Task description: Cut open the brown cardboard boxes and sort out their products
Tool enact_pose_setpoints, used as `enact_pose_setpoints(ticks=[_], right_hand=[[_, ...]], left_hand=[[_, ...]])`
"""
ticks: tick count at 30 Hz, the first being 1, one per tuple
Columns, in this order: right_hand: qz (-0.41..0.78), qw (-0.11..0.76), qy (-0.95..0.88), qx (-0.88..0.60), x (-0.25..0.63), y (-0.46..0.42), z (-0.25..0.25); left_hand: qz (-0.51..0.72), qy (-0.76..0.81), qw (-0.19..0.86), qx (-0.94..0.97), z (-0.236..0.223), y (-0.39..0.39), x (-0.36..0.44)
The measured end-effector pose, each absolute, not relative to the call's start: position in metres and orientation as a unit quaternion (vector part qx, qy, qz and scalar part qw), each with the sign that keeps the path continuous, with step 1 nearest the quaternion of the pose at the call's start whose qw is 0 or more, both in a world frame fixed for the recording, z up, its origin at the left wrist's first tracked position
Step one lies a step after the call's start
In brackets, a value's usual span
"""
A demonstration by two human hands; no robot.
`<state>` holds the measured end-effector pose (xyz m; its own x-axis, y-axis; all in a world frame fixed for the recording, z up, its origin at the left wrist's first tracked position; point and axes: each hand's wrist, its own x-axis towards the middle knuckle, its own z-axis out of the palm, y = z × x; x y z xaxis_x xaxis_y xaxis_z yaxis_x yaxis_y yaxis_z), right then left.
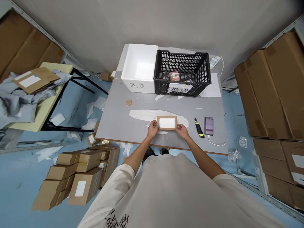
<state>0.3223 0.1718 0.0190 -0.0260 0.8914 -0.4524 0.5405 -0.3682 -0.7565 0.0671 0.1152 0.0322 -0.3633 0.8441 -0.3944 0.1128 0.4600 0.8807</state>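
A small brown cardboard box (167,129) with a white label on its upper face lies near the table's front edge, held between both hands. My left hand (152,129) grips its left end, fingers closed on the edge. At the opposite end, my right hand (182,131) pinches the right edge. To the right lie a black and yellow utility knife (199,128) and a phone (208,126) with a white cable plugged in.
At the table's back stand a white foam box (142,85) and a black plastic crate (182,88) holding a small pink package (174,76). A brown scrap (129,102) lies on the grey table (114,117). Cartons (83,183) are stacked on the left floor; large boxes (266,95) stand right.
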Motion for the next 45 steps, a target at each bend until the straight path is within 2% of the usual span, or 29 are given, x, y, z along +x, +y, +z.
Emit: enact_pose_setpoints(ticks=[8, 14, 25, 28, 35, 45], right_hand=[[0.539, 0.232, -0.466, -0.663, 0.311, 0.199, 0.039], [0.59, 0.255, -0.427, -0.636, 0.3, 0.199, 0.043], [0.551, 0.333, -0.433, -0.631, 0.298, 0.198, 0.066], [0.525, 0.33, -0.442, -0.648, 0.297, 0.193, 0.062], [0.5, 0.258, -0.45, -0.693, 0.302, 0.177, 0.041], [0.51, 0.288, -0.437, -0.683, 0.307, 0.185, 0.033]], left_hand=[[0.369, 0.754, 0.45, 0.306, 0.036, 0.147, 0.061], [0.35, 0.725, 0.516, 0.294, 0.032, 0.156, 0.065], [0.389, 0.73, 0.463, 0.319, 0.068, 0.163, 0.062], [0.398, 0.73, 0.454, 0.322, 0.06, 0.156, 0.06], [0.368, 0.736, 0.461, 0.332, 0.026, 0.132, 0.052], [0.368, 0.726, 0.472, 0.337, 0.018, 0.139, 0.045]])
